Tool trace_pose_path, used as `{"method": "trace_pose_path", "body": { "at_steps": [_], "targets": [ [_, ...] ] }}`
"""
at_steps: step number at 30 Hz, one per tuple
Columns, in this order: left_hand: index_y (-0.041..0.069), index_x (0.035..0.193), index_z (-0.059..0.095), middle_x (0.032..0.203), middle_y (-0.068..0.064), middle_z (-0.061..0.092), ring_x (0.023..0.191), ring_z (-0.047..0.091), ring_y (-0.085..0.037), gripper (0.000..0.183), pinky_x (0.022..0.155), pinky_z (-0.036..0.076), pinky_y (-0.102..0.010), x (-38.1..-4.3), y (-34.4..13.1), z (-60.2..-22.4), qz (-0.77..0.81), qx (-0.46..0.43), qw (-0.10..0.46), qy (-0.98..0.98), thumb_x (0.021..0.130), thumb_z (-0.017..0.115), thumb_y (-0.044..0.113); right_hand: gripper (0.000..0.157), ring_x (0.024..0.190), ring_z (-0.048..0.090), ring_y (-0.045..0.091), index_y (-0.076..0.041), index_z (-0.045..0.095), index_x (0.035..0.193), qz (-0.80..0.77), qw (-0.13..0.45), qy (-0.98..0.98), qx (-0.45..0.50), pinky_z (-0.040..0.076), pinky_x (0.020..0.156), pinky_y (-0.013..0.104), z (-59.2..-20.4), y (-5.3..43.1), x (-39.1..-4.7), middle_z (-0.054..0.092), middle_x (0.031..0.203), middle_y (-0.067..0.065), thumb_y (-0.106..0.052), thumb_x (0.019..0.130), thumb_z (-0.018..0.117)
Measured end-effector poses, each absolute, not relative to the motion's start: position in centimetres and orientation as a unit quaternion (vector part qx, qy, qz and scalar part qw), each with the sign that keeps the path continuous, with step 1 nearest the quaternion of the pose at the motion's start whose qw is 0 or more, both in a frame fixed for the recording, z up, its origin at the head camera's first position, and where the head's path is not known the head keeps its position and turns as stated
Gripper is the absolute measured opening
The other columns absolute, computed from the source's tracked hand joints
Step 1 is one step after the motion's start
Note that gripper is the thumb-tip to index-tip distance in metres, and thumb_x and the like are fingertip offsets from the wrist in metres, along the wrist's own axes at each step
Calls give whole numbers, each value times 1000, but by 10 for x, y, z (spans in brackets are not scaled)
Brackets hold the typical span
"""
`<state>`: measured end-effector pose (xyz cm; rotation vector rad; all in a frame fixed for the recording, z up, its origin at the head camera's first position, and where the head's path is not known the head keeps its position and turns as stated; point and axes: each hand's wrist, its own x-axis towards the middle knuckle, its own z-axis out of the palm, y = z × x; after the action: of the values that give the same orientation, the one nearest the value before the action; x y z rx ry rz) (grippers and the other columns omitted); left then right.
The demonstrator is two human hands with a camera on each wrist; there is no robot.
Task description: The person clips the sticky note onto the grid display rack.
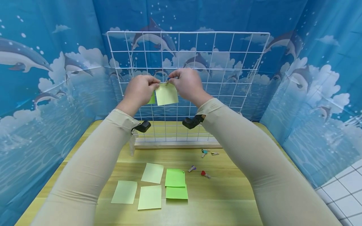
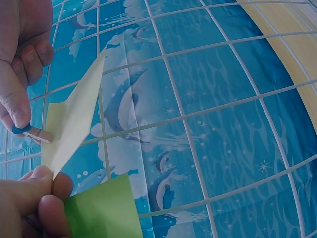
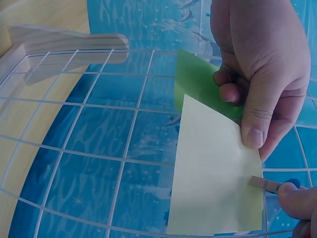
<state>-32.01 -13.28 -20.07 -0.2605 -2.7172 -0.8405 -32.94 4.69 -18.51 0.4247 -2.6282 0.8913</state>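
Note:
My left hand pinches a pale yellow sticky note by its upper left corner, in front of a white wire grid. At the note's top edge, my right hand pinches a small wooden clothespin with a blue end. The clothespin's tip overlaps the paper; whether it also catches a wire I cannot tell. Beside the pale note, partly behind my left fingers, a bright green sticky note is at the grid. How that green note is fastened is hidden.
Three pale notes and overlapping green notes lie on the wooden table. Several loose clothespins, including a red-topped clothespin and a purple-topped clothespin, lie to their right. A wooden base supports the grid. Dolphin-print curtains surround the table.

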Motion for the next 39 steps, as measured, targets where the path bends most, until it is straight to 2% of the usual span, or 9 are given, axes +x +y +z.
{"method": "trace_pose_path", "body": {
  "at_steps": [9,23,33,39],
  "targets": [
    [21,139,71,133,-4,72,100,63,-24,34,70,49,-34,-320,-134,-199,-283,-92,142,-944,112,53,30,28,112,57,19,-17,77,130,299,150,-933,131,53,72,26,-180,44,-329,72,132,3,-26,109,59],
    [21,140,70,135,-4,71,99,63,-24,34,69,48,-33,-320,-133,-201,-287,-92,142,-943,112,52,30,30,115,61,19,-16,74,134,285,138,-939,131,60,86,27,-178,42,-330,71,133,4,-24,109,60],
    [21,140,70,135,-4,71,101,63,-24,34,71,49,-33,-320,-134,-201,-286,-91,146,-943,112,52,30,31,111,61,19,-18,74,135,279,133,-943,125,58,79,25,-176,39,-329,71,135,3,-27,110,58],
    [21,141,70,136,-4,71,99,64,-24,35,68,48,-34,-319,-133,-201,-283,-91,143,-944,112,52,31,31,109,63,19,-19,74,135,277,134,-944,119,56,76,25,-177,38,-329,72,135,3,-27,111,57]
  ]
}}
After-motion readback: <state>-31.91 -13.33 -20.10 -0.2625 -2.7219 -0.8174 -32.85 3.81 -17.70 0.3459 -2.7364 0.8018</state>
